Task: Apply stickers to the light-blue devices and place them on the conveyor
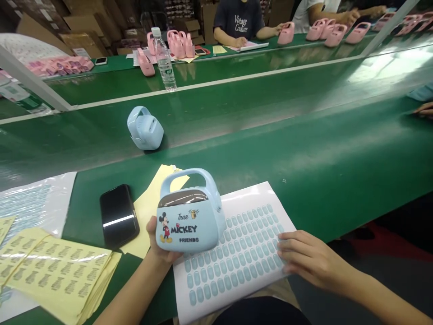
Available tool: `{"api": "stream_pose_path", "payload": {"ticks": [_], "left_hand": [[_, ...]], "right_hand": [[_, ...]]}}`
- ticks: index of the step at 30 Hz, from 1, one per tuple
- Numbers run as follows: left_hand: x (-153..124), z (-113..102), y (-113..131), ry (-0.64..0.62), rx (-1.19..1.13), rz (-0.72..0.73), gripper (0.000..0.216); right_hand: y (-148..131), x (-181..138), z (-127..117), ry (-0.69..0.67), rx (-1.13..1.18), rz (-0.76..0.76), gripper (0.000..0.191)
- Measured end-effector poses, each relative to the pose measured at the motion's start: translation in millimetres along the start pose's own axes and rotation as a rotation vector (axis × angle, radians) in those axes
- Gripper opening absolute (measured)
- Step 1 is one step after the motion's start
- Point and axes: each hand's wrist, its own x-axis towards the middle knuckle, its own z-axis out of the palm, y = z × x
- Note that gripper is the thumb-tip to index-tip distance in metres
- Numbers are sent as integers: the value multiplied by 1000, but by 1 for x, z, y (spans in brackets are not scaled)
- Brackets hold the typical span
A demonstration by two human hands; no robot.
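Observation:
My left hand (pixel 161 243) is wrapped round the lower left of a light blue plastic device with a carry handle (pixel 187 221). It is tilted up toward me, its front showing a dark band, a Mickey figure and the words "True Mickey Friends". Behind and under it lies a white sheet of pale blue oval stickers (pixel 233 266), partly hidden by the device. My right hand (pixel 306 257) has its fingers together on the right edge of that sheet, over the end stickers; the thumb's grip is mostly hidden.
A black phone (pixel 119 215) lies left on yellow paper (pixel 144 212), near stacked yellow sticker sheets (pixel 64 271). Another blue device (pixel 145 128) rests on the green bench farther off. Beyond are a water bottle (pixel 164 63), pink devices (pixel 178 45) and a person in a dark shirt (pixel 240 20).

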Motion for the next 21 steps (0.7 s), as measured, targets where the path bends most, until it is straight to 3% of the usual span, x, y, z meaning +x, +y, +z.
{"api": "stream_pose_path", "payload": {"ticks": [3, 6, 10, 12, 14, 17, 19, 21], "left_hand": [[1, 10, -4, 81, -54, -15, 74], [3, 19, -7, 36, -136, -81, 62], [5, 19, -11, -207, -376, -115, 35], [5, 15, -12, -367, -459, -122, 31], [4, 10, -14, -503, -505, -118, 37], [0, 0, -21, -612, -503, -95, 45], [-3, -8, -28, -579, -460, -106, 44], [-7, -18, -35, -492, -419, -137, 49]], "right_hand": [[1, -7, 5, 26, -9, -21, 20], [0, -12, 10, 84, 16, 7, 19], [2, 1, 0, 29, 114, 98, 21], [2, 18, -10, 65, 139, 100, 16], [-2, 40, -15, 259, 164, 91, 8], [-18, 80, -12, 714, 218, 30, 10], [-31, 105, -4, 878, 219, -48, 6], [-42, 124, 6, 922, 218, -90, 5]]}}
